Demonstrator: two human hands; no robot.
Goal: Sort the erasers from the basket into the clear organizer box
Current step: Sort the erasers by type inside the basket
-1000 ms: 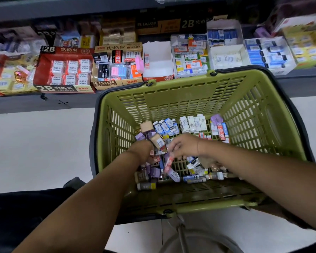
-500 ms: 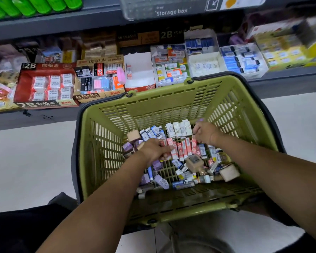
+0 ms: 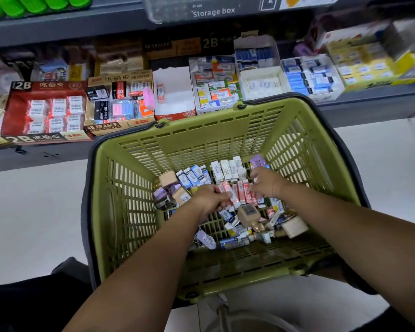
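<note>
Inside the olive-green slatted plastic basket [image 3: 201,140], the small purple-wrapped erasers [image 3: 159,192] lie loose on the left, so leave those for a later pass. Just right of them, your left hand [image 3: 210,200] is clenched round the left end of the row of red-and-white paper-sleeved erasers [image 3: 243,191], with the thumb lying across the nearest one. Your right hand [image 3: 266,182] is curled down against the row's right end, but I cannot tell whether it has a real hold or only presses. The step looks like gathering 1 kind as a block, so squeeze the 2 ends toward each other evenly, with your fingertips low on the sleeves, and lift straight up. Those slick wrappers will likely fan out and drop if either end goes slack. Avoid dragging the white-sleeved erasers [image 3: 227,170] just behind the row, or the tan cube [image 3: 247,212] touching its near edge. The rounded cream block [image 3: 294,226] at the far right is well apart and no worry. Every eraser in view is in the basket. The clear plastic box labelled "Storage box" [image 3: 177,8] sits on the grey upper shelf [image 3: 58,29], probably your destination, so clear the basket's far wall on the way up.
</note>
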